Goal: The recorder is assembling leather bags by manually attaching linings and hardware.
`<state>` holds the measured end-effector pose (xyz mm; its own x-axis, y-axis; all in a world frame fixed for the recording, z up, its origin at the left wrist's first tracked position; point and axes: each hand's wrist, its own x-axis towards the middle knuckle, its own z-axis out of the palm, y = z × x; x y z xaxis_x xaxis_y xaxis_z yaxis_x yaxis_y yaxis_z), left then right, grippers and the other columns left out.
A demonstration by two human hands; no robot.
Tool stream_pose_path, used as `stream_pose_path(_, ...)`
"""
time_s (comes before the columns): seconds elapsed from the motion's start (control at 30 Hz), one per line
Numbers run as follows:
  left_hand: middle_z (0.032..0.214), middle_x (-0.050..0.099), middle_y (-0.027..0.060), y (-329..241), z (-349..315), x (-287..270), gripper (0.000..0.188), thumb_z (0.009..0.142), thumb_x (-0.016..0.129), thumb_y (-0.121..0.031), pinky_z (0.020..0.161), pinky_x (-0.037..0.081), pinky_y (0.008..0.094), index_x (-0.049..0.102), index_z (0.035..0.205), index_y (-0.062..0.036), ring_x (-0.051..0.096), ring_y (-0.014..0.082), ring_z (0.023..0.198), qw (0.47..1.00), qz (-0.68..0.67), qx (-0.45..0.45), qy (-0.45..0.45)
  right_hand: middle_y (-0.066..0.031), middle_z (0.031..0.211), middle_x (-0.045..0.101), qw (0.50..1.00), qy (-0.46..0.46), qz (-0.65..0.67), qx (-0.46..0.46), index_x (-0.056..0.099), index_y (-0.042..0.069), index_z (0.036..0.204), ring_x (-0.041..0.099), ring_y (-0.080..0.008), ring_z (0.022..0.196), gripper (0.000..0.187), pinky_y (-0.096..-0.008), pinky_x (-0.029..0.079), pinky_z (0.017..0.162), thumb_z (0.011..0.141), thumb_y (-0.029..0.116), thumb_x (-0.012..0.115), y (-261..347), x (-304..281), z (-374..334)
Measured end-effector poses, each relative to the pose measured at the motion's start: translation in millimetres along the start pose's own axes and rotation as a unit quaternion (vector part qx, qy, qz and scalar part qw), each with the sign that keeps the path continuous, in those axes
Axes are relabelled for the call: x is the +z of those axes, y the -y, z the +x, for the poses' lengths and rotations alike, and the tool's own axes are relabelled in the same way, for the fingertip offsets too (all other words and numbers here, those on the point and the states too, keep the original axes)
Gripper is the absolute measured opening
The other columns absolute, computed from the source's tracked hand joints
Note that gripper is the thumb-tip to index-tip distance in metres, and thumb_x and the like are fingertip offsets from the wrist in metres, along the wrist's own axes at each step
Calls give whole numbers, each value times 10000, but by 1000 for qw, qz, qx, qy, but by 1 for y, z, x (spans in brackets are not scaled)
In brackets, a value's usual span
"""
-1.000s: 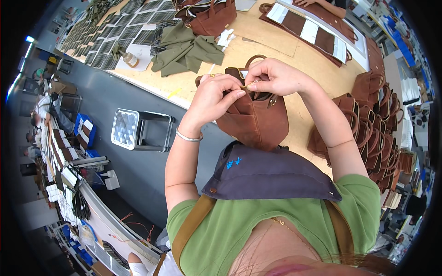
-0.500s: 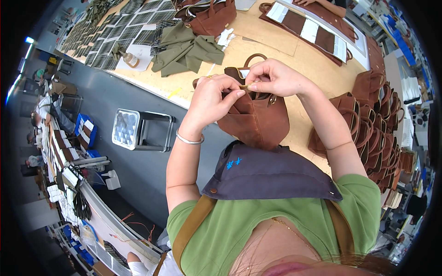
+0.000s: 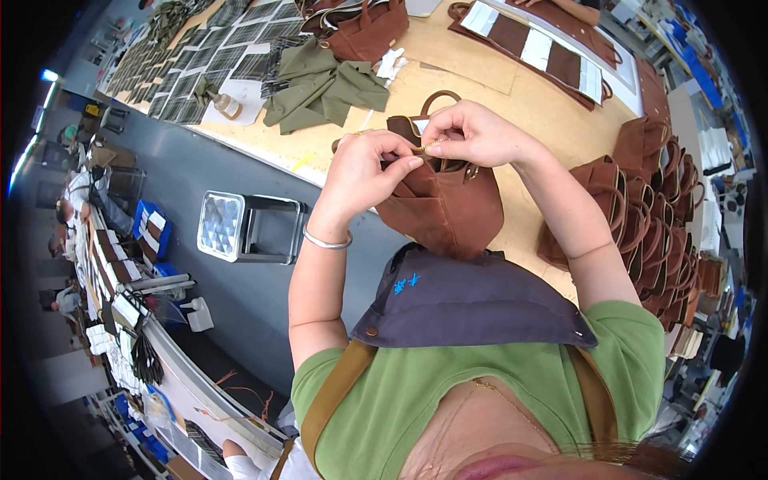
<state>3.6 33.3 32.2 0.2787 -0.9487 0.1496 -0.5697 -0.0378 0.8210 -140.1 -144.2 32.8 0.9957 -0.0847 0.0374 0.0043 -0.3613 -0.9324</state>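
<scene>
A brown handbag (image 3: 448,210) stands on the near edge of the work table, right in front of my apron. At its top opening, a gold-toothed zipper (image 3: 422,149) is pinched between my two hands. My left hand (image 3: 362,174) grips it from the left with thumb and curled fingers. From the right, the thumb and forefinger of my right hand (image 3: 478,136) close on the same zipper, fingertips nearly touching the left ones. One rounded handle (image 3: 441,99) rises behind the bag's opening. The bag's inside is mostly hidden by my hands.
Many similar brown bags (image 3: 640,228) are heaped at the right. Olive cloth pieces (image 3: 320,86), a small bottle (image 3: 228,106) and plaid pieces (image 3: 232,52) lie farther back on the table (image 3: 436,76). A stool (image 3: 222,226) stands on the floor at left. Another person's arm (image 3: 572,10) shows at the far edge.
Both hands keep their pinch on the zipper, shifting only very slightly. The bag stays in place, and the whole view has moved a little.
</scene>
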Motion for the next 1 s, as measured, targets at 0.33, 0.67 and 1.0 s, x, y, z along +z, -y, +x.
stream_pose_path(0.33, 756, 619, 64, 6, -1, 2, 129, 814, 732, -34, 622, 457, 320, 688, 931, -2, 550, 188, 672, 993, 91, 74, -13, -19, 743, 608, 986, -119, -115, 7, 680, 46, 870, 576, -132, 668, 172, -303, 472, 619, 824, 206, 724, 15, 10, -11)
stream_pose_path(0.67, 771, 563, 15, 6, -12, 2, 79, 823, 709, -105, 769, 271, 355, 665, 882, -76, 487, 210, 763, 991, 82, 98, -41, -91, 810, 729, 988, -132, -80, 5, 743, 45, 869, 703, -210, 751, 278, -324, 543, 713, 761, 293, 806, -1, 40, -28)
stream_pose_path(1.0, 804, 571, 16, 5, -17, 8, 82, 840, 691, -106, 826, 293, 326, 651, 884, -50, 477, 176, 770, 990, 88, 100, -52, -52, 720, 690, 983, -181, -32, 25, 706, 21, 768, 639, -117, 673, 189, -272, 509, 644, 762, 166, 827, -2, 55, -33)
